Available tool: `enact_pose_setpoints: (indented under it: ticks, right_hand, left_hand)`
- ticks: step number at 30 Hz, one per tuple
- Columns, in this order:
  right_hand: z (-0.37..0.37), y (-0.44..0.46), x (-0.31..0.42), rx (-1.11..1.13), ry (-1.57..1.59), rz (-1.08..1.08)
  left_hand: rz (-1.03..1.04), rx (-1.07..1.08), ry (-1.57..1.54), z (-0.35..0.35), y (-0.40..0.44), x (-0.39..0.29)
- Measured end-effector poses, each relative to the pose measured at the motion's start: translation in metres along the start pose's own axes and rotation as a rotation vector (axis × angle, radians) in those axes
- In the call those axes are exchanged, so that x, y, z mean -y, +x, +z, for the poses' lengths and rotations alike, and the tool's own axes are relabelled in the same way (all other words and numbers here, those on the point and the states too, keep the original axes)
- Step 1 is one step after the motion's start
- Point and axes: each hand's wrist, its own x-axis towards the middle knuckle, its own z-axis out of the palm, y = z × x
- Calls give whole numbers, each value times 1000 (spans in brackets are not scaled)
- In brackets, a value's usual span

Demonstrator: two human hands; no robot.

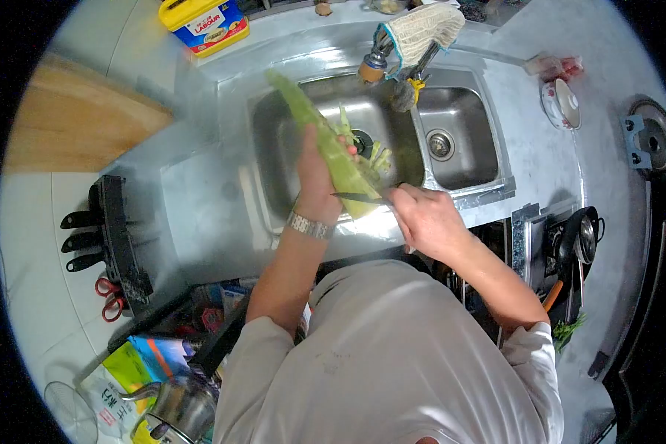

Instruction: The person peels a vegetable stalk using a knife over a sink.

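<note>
My left hand (317,181), with a metal watch on its wrist, is wrapped round a long pale-green vegetable (344,169), which looks like a celtuce stem. The stem slants over the large sink basin (277,140), its thin end pointing away to the upper left and its thick end close to me. In my right hand (429,222) is a knife (359,197), its dark narrow blade lying across the thick end. My right fingers close round the handle and hide most of it. Green peelings (379,157) lie in the basin around the drain.
A smaller basin (470,148) adjoins on the right, below a tap with a cloth (422,33) over it. A knife rack (118,244) with red scissors stands left, a yellow tub (203,26) at the back. A lidded bowl (561,103) and a pan (570,251) are right.
</note>
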Motion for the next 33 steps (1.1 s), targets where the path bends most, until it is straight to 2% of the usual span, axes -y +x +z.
enact_pose_setpoints:
  ticks: [7, 9, 14, 19, 21, 22, 24, 26, 30, 33]
  right_hand:
    - [6, 7, -5, 5, -106, -69]
    - [10, 7, -2, -13, -191, -28]
    - [14, 11, 3, -27, -203, 42]
    - [16, 12, 9, -13, -219, 131]
    - [25, 12, 8, -69, -100, 159]
    - [29, 12, 7, -68, -104, 155]
    - [35, 13, 5, -181, 146, 146]
    - [33, 14, 2, -151, 114, 114]
    - [17, 13, -8, -21, -9, -19]
    - [13, 11, -12, -6, -61, -52]
  left_hand:
    - [-73, 2, -35, -12, 12, 2]
    - [-93, 18, -64, -13, 14, 4]
    - [-23, -41, -87, -5, 10, 2]
    - [15, 3, -136, -5, 10, 4]
    - [22, 0, -143, -1, 8, 2]
    - [17, -40, -116, 1, 8, 0]
    - [18, -83, -91, -1, 10, -1]
    - [1, 25, -128, -10, 16, 0]
    - [17, -42, -71, -5, 9, -3]
    - [11, -54, -37, -4, 8, -3]
